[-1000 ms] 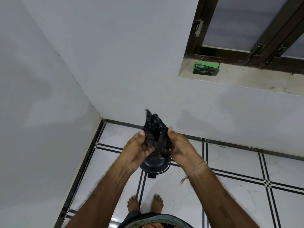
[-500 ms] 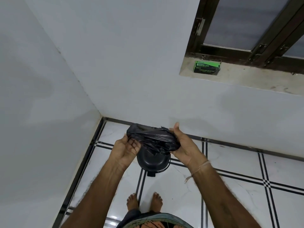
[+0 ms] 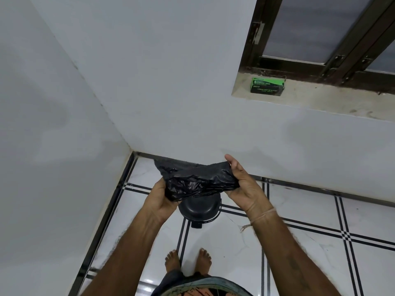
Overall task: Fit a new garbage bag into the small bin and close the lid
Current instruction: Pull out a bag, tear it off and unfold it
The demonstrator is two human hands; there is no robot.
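Garbage bag (image 3: 198, 180), crumpled and only partly unfolded, is pinched between left hand (image 3: 159, 199) and right hand (image 3: 241, 186). Directly beneath the grip stands the small bin (image 3: 199, 208), lid seemingly down; fitting and closing remain.

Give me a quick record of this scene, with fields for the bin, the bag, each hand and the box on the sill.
Bin: small round black plastic bin on the floor, apparently closed
Bag: crumpled black plastic garbage bag, bunched, held above the bin
Left hand: grips the bag's left end
Right hand: grips its right end
Box: green cardboard box on the window sill
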